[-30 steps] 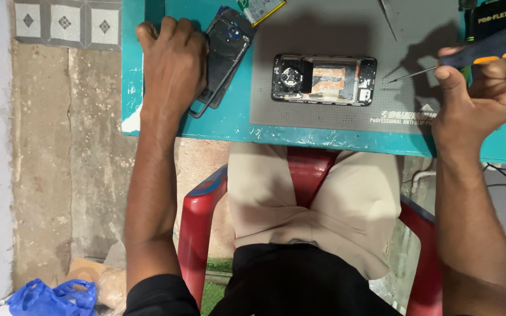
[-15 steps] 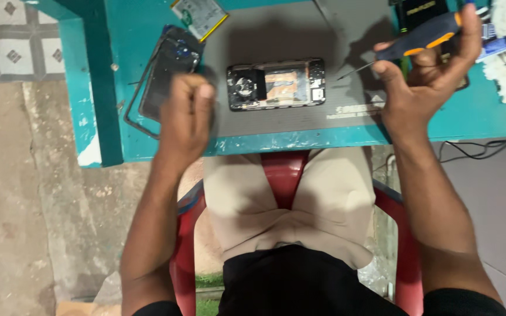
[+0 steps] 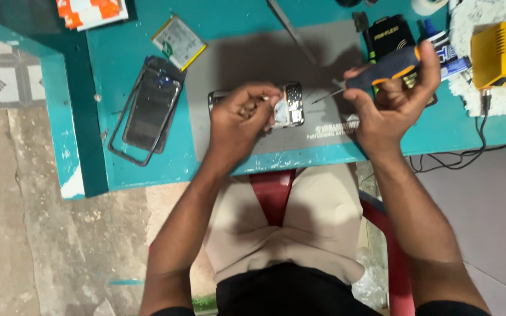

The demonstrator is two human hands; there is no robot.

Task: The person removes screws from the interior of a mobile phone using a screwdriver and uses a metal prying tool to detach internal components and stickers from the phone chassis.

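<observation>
Moving in from the table's left edge, where it lay a second ago on the detached phone back, the left hand now rests over the opened phone on the grey work mat; its fingers are curled and pressed together on the phone's left and middle part, thumb and forefinger seemingly pinching at something small near the board, though what they pinch I cannot tell; the right hand has stayed to the right of the phone, fingers wrapped around the orange-and-black screwdriver, its thin tip aimed left at the phone's right end but not touching it; judged from this, the work has passed from steadying loose parts to handling the phone's inside directly, with the tool held ready rather than engaged.

Only the phone's right end shows past the knuckles: a metal frame with pale shielding and small silver parts, lying flat and crosswise near the mat's front edge; its back cover and thin frame sit well apart on the teal table, a flat battery lies above them, and a yellow device stands at the far right.
</observation>
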